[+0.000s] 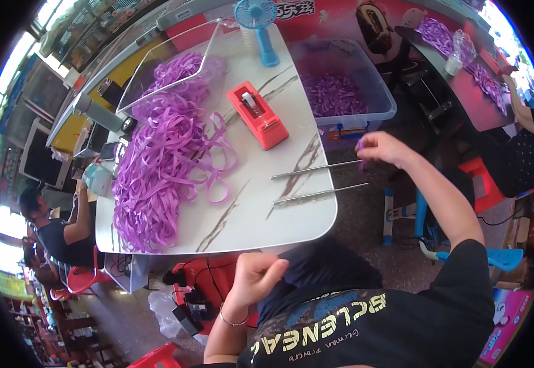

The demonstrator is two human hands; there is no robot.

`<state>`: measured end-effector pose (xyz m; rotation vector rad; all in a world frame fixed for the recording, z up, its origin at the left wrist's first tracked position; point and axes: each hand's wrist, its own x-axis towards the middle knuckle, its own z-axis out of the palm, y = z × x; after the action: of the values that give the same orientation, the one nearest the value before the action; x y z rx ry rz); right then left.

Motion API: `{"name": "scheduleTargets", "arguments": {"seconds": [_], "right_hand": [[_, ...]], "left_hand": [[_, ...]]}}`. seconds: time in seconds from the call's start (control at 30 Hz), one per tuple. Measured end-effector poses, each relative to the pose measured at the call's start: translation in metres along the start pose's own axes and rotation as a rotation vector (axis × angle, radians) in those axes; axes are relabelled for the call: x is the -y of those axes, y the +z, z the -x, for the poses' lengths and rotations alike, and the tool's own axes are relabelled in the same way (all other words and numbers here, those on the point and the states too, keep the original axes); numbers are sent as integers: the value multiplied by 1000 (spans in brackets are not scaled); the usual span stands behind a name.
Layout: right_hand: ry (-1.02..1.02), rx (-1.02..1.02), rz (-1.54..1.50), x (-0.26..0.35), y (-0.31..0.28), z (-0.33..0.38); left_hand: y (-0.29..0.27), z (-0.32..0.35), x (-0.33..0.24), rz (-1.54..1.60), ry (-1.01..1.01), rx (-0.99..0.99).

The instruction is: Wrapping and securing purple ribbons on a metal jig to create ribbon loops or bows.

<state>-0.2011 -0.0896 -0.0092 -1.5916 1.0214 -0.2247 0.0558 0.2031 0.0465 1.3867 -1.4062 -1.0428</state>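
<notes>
My right hand (pixel 382 149) is closed on a small piece of purple ribbon (pixel 361 164), just past the table's right edge. It is beside the outer end of a thin metal rod (pixel 316 169). A second metal rod (pixel 320 194) lies nearer me, and both stick out over the edge. My left hand (pixel 257 277) is curled into a fist in front of the table's near edge, with nothing showing in it. A big heap of purple ribbon loops (pixel 156 165) covers the left of the white table (pixel 242 214), spilling from a clear plastic box (pixel 138 83).
A red tape dispenser (pixel 258 116) and a blue fan (pixel 261 37) stand on the table. Beyond its right edge, a clear tub (pixel 377 92) holds purple ribbon pieces. A blue stool (pixel 494 257) is at the right. Other people sit at the left (pixel 64 227) and far right (pixel 518 147).
</notes>
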Motion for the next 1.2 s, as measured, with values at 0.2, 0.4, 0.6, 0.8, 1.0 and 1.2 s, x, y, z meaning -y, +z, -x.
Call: {"name": "scheduleTargets", "arguments": {"seconds": [0.2,0.4,0.6,0.8,1.0,1.2], "right_hand": [[-205,-234,-43,26,-26,-59],[-179,-412,-127,25,-51,-119],[-40,-571,207,-2,-61,-134],[-321,-511,-150,47,8,-50],[-729,-205,230,62,138,62],[-741,-259,320,55,196,69]], "left_hand": [[-20,27,32,99,-118,-476],[-28,21,35,144,-108,-493],[-35,17,31,145,-53,-521],[-64,13,21,92,-61,-519],[-103,-29,16,-602,149,-364],[-124,-81,42,-996,149,-365]]}}
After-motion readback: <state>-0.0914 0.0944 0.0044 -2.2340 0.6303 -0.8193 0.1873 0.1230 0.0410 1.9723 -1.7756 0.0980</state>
